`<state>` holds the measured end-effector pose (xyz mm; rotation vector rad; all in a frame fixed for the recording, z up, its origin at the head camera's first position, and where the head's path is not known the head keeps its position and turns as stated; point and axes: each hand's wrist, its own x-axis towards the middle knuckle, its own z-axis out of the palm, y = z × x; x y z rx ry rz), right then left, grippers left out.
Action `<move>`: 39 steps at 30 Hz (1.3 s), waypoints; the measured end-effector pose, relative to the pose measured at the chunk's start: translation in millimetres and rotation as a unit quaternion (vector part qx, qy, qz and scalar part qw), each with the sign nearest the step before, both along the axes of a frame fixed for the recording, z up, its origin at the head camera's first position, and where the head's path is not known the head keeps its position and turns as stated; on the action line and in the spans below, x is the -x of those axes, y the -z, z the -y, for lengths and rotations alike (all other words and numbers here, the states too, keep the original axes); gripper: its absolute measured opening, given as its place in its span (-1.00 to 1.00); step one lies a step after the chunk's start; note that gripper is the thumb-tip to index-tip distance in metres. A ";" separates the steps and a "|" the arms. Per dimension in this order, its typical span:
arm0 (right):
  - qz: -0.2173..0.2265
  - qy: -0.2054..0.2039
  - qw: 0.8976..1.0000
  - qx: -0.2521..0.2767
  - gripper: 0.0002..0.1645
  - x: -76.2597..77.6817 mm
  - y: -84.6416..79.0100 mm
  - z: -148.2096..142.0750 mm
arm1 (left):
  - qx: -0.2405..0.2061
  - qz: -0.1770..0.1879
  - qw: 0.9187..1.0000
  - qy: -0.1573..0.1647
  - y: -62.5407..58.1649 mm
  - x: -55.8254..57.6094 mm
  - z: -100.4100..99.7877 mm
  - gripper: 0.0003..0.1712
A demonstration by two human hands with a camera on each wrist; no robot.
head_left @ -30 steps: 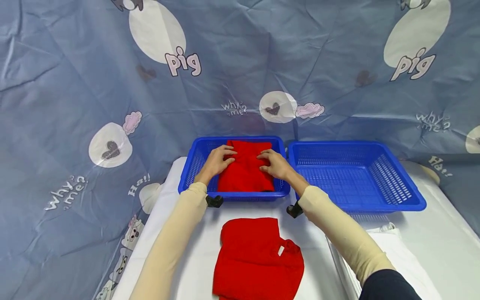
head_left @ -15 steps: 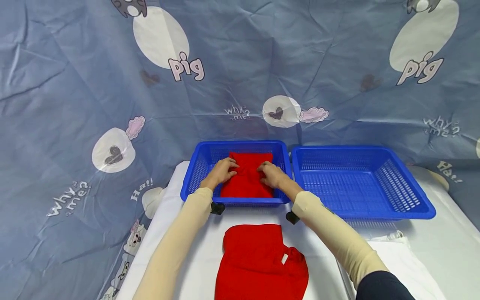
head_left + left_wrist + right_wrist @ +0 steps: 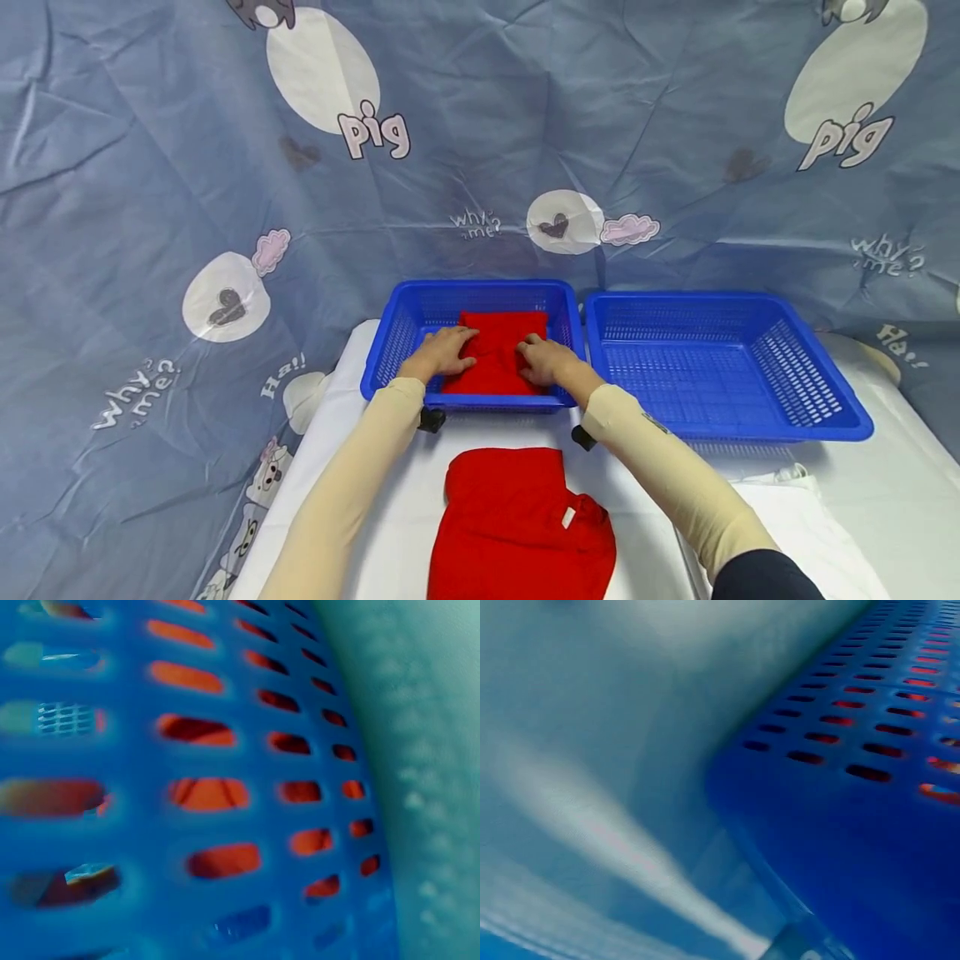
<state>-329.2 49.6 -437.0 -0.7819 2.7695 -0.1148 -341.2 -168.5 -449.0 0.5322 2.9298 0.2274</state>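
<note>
A folded red garment [image 3: 498, 367] lies inside the left blue basket [image 3: 480, 402]. My left hand [image 3: 442, 352] rests on its left side, fingers relaxed and pointing inward. At its right side my right hand [image 3: 549, 362] touches the cloth with slightly bent fingers. In the left wrist view the perforated basket wall [image 3: 247, 761] fills most of the frame, with red cloth showing through the slots. A basket corner [image 3: 832, 817] shows in the right wrist view. Nearer me on the white table, a second folded red garment [image 3: 517, 525] lies flat, a small white tag at its right.
A second blue basket [image 3: 720, 433], holding nothing, stands just right of the first. White folded cloth [image 3: 813, 525] lies at the front right, partly behind my right forearm. A blue-grey printed curtain [image 3: 480, 133] hangs close behind the baskets and along the left side.
The garment's far edge now lies lower in the basket, and both hands have gone down with it. The head view has shifted slightly. The garment on the table stays in place.
</note>
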 end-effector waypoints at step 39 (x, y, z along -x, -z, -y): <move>-0.079 -0.076 0.973 0.202 -0.37 -130.7 -38.0 -66.8 | -0.164 -0.212 0.957 0.107 -33.7 -156.0 17.4 -0.42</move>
